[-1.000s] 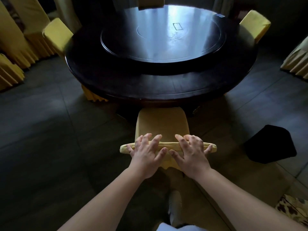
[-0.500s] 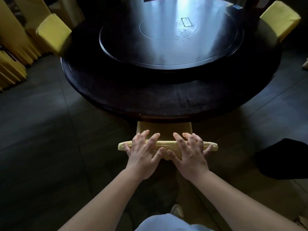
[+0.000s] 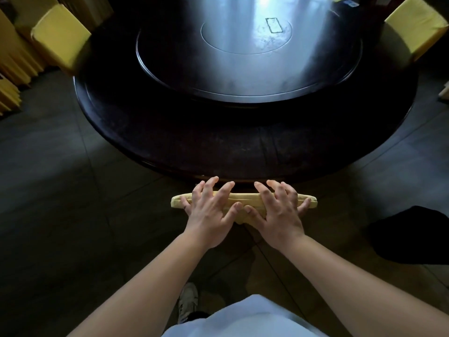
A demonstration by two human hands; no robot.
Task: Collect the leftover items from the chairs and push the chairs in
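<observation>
The yellow-covered chair (image 3: 244, 199) stands pushed in, its seat hidden. Only its top rail shows, just beside the table edge.

The chair (image 3: 244, 203) shows only its top rail — the seat is under the round table (image 3: 218, 142); a black object (image 3: 413, 234) is cut off at the right edge — unidentifiable.

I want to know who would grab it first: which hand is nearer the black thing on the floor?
Right. The right hand rests on the chair back on the side toward the black object; the left hand sits farther away.
</observation>
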